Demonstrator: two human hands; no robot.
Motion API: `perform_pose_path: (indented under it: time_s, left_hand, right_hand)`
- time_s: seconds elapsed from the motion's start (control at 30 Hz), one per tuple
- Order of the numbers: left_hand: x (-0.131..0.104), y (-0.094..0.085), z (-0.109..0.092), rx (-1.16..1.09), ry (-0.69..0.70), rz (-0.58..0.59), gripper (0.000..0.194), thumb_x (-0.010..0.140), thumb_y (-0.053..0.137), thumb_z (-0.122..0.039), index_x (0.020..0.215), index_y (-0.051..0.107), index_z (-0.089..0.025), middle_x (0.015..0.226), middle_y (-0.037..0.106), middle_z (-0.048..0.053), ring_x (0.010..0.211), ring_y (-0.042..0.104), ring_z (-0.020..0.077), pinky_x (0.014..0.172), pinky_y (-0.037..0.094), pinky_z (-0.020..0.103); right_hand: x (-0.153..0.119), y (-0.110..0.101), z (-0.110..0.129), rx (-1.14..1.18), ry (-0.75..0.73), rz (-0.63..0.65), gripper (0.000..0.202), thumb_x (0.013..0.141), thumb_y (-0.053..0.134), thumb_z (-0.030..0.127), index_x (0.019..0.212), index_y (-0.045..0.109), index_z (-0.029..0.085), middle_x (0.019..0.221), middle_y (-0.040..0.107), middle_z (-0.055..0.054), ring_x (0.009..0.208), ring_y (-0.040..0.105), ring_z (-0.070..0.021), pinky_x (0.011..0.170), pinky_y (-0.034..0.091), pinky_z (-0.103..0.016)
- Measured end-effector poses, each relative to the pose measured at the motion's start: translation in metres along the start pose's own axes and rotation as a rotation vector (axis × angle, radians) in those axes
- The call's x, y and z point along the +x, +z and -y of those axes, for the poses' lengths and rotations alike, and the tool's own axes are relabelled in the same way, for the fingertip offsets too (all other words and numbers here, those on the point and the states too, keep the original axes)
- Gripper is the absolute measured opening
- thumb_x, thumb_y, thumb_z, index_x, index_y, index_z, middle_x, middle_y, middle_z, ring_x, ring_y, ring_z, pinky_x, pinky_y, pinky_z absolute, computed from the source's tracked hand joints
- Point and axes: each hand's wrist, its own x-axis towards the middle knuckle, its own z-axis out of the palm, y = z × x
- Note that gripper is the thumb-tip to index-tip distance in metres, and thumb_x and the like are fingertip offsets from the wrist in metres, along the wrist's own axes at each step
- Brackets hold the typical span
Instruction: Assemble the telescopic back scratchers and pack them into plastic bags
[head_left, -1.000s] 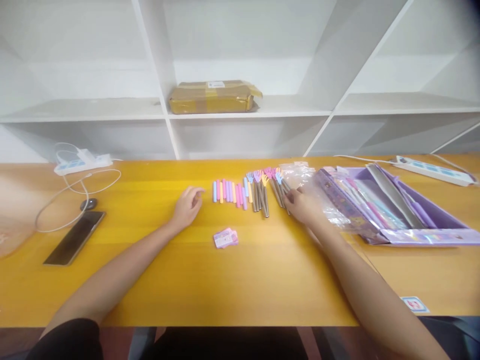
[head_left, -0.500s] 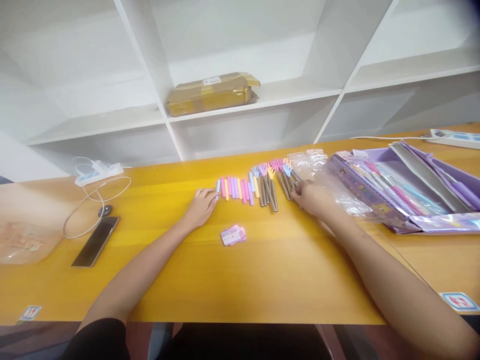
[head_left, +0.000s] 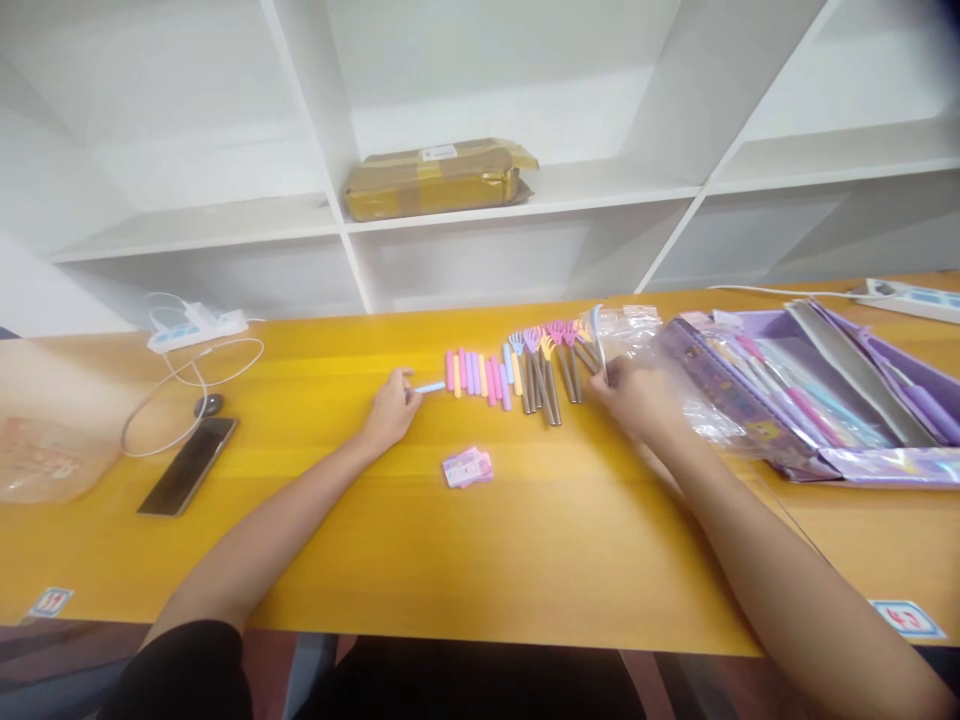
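Lying at the left edge of the frame is a pinkish plastic bag (head_left: 52,460), with a dark phone (head_left: 187,468) to its right and a black mouse (head_left: 209,405) just beyond the phone's upper end. A left power strip (head_left: 199,330) sits above them. Left of center, the left hand (head_left: 391,412) pinches 1 blue stick (head_left: 430,387) in its fingers, its free end pointing right toward a row of pastel sticks (head_left: 478,376). Below that row, mid-frame, is a small pile of cards (head_left: 468,467); above, a taped carton (head_left: 439,180) rests on the shelf. Right of the row lie claw-topped rods (head_left: 551,382), some overlapping. The right hand (head_left: 641,400), fingers closed, grips 1 blue-topped rod (head_left: 598,335), raised nearly upright beside them. Clear bags (head_left: 637,325) and an open purple box (head_left: 930,470) fill the right side.
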Motion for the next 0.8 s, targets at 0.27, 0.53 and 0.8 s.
perform_pose_path:
  time_s: [0.27,0.53,0.8]
  left_hand:
    - [-0.016,-0.006,-0.012,-0.323,0.116,0.159,0.037,0.098,0.061,-0.054,0.094,0.065,-0.018,0.072,0.053,-0.004,0.066,0.047,0.013,0.064,0.035,0.025]
    - [-0.045,-0.014,-0.02,-0.162,0.282,0.356,0.042,0.105,0.046,-0.054,0.089,0.062,-0.019,0.077,0.062,-0.001,0.069,0.055,0.0148,0.067,0.037,0.027]
    - [-0.077,-0.022,-0.008,-0.02,0.423,0.351,0.049,0.111,0.035,-0.053,0.114,0.069,-0.019,0.09,0.072,0.004,0.078,0.066,0.018,0.074,0.047,0.028]
  right_hand:
    - [-0.035,-0.008,0.048,1.077,-0.013,0.066,0.036,0.087,0.074,0.054,0.093,0.057,0.022,0.061,0.044,0.005,0.051,0.035,-0.0105,0.05,0.025,-0.024]
    - [-0.081,0.031,0.077,1.47,-0.119,0.37,0.035,0.095,0.064,0.056,0.09,0.055,0.023,0.056,0.038,0.007,0.048,0.029,-0.0094,0.05,0.024,-0.024]
    - [-0.105,0.044,0.079,1.532,-0.118,0.613,0.036,0.097,0.067,0.056,0.092,0.057,0.021,0.057,0.048,0.004,0.049,0.035,-0.0097,0.05,0.022,-0.024]
